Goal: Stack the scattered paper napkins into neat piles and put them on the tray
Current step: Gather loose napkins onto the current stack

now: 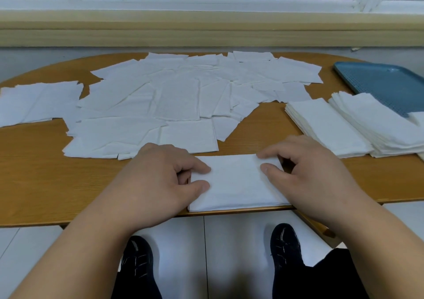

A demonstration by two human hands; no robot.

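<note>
A small pile of white napkins (236, 184) lies at the table's front edge. My left hand (160, 177) grips its left side, thumb and forefinger on top. My right hand (307, 170) grips its right side the same way. Several loose napkins (160, 96) lie scattered and overlapping across the middle and left of the table. Two neat stacks sit at the right: one stack (325, 126) and a thicker stack (378, 124) beside it. The blue tray (385, 83) lies at the far right; the thicker stack's corner reaches its edge.
The wooden table (46, 184) has a rounded far edge below a windowsill (206, 32). My two black shoes (284, 243) stand on the white floor under the front edge. Another white corner (417, 117) shows at the right border.
</note>
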